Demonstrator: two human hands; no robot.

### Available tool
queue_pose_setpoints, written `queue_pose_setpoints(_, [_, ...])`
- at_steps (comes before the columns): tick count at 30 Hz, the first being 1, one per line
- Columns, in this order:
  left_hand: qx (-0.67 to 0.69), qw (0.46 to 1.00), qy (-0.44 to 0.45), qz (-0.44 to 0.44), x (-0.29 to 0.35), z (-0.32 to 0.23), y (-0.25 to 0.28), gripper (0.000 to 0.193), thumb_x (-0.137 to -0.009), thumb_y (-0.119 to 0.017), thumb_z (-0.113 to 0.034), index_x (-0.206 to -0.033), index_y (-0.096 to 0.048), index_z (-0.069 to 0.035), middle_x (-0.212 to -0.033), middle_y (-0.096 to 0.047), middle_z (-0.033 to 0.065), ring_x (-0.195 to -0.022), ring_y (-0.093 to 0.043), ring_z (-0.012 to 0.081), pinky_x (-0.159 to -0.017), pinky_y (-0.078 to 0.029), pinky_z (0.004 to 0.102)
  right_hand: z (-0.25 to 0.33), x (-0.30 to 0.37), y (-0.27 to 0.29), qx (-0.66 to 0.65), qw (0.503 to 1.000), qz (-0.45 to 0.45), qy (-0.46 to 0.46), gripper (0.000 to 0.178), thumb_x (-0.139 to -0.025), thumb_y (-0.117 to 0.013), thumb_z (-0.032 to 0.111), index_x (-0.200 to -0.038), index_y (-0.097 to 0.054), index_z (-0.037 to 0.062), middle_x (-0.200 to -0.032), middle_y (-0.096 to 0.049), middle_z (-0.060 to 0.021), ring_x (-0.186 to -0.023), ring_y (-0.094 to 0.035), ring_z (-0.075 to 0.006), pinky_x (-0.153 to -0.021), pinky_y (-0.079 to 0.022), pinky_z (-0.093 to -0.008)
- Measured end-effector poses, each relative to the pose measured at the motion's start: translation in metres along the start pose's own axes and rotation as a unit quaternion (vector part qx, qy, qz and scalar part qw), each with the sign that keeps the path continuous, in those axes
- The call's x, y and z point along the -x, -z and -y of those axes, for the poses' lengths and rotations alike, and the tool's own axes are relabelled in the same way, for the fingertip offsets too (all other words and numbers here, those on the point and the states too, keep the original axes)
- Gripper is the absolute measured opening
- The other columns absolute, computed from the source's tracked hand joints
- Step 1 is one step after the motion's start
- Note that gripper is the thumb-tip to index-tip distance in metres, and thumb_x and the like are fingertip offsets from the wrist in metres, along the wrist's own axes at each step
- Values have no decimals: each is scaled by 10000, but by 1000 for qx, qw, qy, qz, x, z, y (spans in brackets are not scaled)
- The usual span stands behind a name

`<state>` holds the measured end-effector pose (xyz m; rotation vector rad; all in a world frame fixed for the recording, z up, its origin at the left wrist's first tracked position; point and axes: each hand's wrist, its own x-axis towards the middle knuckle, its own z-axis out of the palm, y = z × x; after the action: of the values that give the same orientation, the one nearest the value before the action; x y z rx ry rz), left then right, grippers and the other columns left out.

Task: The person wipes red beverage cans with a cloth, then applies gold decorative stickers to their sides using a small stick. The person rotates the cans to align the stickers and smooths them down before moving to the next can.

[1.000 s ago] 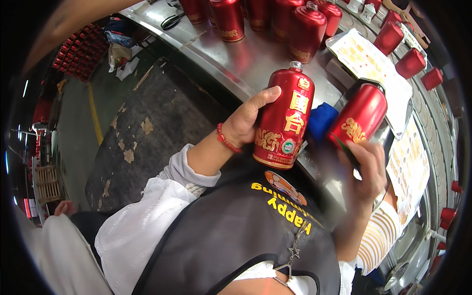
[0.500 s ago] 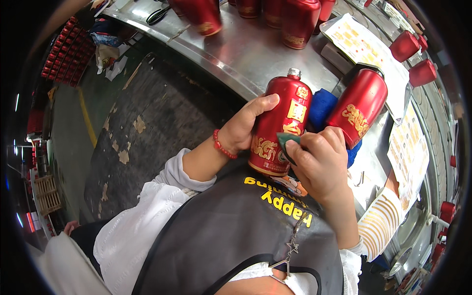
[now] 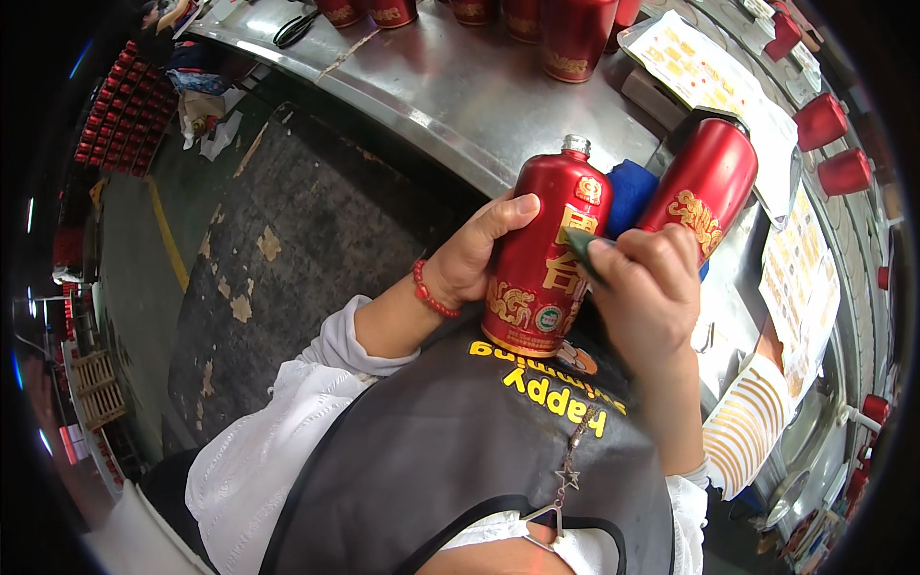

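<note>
My left hand (image 3: 476, 247) is wrapped round a red bottle (image 3: 522, 216) with gold lettering, a gold dragon and a bare silver neck, its thumb on the shoulder. The bottle stands nearly upright, its base against my dark apron (image 3: 450, 431). In my right hand (image 3: 652, 287) a small dark green piece of flat material (image 3: 585, 255) is pinched, with its tip at the gold lettering on the bottle's front. Whether it is cloth or a stiff scraper I cannot tell. Just beyond that hand, a second red bottle (image 3: 714, 172) lies tilted against a blue cloth (image 3: 631, 199).
Several red bottles (image 3: 578, 38) stand along the far side of the metal table (image 3: 460, 110). Sheets with gold decals (image 3: 685, 57) lie to the right, and a conveyor beyond carries red bottles (image 3: 821, 122). A striped sleeve (image 3: 747, 422) of another person is at the right.
My right hand has moved up the bottle with the green piece, from near the lower emblem to the upper lettering. The held bottle has turned slightly, showing the round emblem.
</note>
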<state>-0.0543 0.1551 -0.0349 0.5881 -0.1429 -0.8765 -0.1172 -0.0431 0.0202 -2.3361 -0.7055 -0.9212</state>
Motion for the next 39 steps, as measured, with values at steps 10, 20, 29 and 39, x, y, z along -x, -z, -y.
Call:
queue_pose_setpoints(10, [-15, 1000, -12, -22, 6, 2, 0, 579, -964, -609, -348, -1404, -419, -22, -1223, -620, 126, -1058, -659, 201, -927, -554, 357, 11, 8, 4, -15, 997, 70, -2, 254, -697, -761, 105, -934, -681, 60, -855, -597, -39, -740, -554, -201, -744, -426, -373])
queue_pose_setpoints(20, [-85, 990, -114, -17, 16, -5, -9, 678, -901, -674, -388, -1411, -416, -24, -1286, -571, 117, -1165, -585, 200, -1014, -479, 354, 32, -5, -20, -176, 927, -13, -332, 184, -902, -708, 132, -963, -595, 0, -742, -621, -101, -635, -585, -189, -611, -493, -319])
queue_pose_setpoints(29, [-30, 995, -84, -47, 29, -1, 8, 716, -899, -683, -424, -1429, -392, -42, -1295, -568, 112, -1166, -590, 207, -1013, -491, 365, 26, 16, -29, -132, 925, -13, -356, 146, -965, -642, 126, -1026, -599, 1, -785, -643, -96, -695, -605, -160, -642, -496, -297])
queue_pose_setpoints(39, [-40, 991, -117, -51, 42, 0, 20, 691, -917, -660, -421, -1431, -393, -46, -1284, -569, 111, -1142, -598, 200, -990, -499, 351, 33, -5, -53, -217, 894, 135, -367, 824, -839, -781, 391, -1410, -439, -95, -1278, -597, -279, -1251, -567, -335, -1060, -426, -398])
